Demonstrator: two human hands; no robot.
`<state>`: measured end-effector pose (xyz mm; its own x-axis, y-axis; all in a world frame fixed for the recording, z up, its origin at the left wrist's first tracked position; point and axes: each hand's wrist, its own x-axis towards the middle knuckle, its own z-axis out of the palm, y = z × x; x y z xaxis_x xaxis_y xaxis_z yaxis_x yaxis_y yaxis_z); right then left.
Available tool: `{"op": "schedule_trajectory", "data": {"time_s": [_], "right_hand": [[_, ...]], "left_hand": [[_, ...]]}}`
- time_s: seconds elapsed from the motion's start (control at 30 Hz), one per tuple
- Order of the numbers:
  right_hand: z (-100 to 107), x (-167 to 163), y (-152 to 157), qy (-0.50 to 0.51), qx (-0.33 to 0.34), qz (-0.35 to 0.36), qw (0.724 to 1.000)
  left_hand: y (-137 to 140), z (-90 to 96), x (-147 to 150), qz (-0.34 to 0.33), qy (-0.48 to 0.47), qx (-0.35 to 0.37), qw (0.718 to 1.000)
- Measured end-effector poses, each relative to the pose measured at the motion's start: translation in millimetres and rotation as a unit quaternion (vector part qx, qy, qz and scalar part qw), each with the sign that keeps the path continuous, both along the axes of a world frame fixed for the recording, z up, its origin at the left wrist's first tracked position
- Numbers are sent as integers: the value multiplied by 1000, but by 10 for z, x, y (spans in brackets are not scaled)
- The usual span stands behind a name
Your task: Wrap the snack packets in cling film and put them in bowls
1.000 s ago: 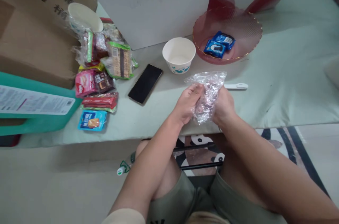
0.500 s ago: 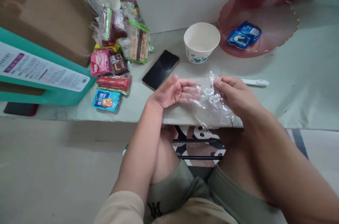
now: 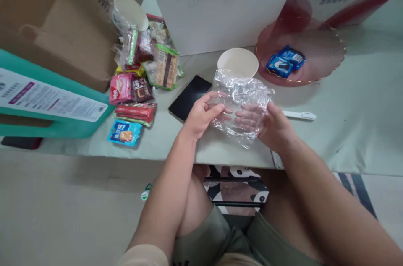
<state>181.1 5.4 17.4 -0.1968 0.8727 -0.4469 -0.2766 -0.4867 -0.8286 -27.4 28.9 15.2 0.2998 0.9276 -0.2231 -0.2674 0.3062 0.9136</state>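
A thin, crinkled sheet of clear plastic film (image 3: 241, 89) is spread between my two hands above the table's front part. My left hand (image 3: 204, 115) holds its left side, thumb in front and fingers showing through the film. On the right side, my right hand (image 3: 272, 127) grips it with the thumb up, its fingers also seen through the plastic. Just behind, a white paper bowl (image 3: 237, 61) is partly covered from view by the film. A black phone (image 3: 189, 97) lies beside my left hand, and a white slim-handled tool (image 3: 300, 115) lies beyond my right hand.
Wrapped snacks (image 3: 141, 73) are heaped at the left, near a plastic-wrapped bowl (image 3: 130, 11). A pink gold-rimmed plate (image 3: 325, 58) holds blue packets (image 3: 286, 62). A teal container (image 3: 56, 100), a cardboard box (image 3: 72, 35) and a white box (image 3: 220, 6) stand around.
The film has been spread wider and raised in front of the bowl. My left hand has turned from an open palm to gripping the film's left side. The camera view has shifted.
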Motion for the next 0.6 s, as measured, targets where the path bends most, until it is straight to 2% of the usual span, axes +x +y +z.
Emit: {"op": "schedule_trajectory", "data": {"time_s": [0.13, 0.23, 0.3, 0.37, 0.53, 0.6], "right_hand": [[9, -1, -3, -152, 78, -4, 985], [9, 17, -7, -210, 107, 8, 972], [2, 32, -13, -206, 111, -9, 972], [-11, 42, -20, -185, 118, -38, 975], [-21, 52, -47, -101, 140, -105, 979], [-4, 72, -61, -71, 145, -121, 980]], "left_hand": [[25, -36, 89, -36, 22, -8, 999], [18, -43, 93, -34, 91, -9, 995], [2, -37, 67, -38, 113, -4, 993], [-21, -30, 40, -46, 97, 7, 994], [-64, -16, 43, 34, 57, 25, 997], [-60, -16, 45, 42, 48, 31, 997]]}}
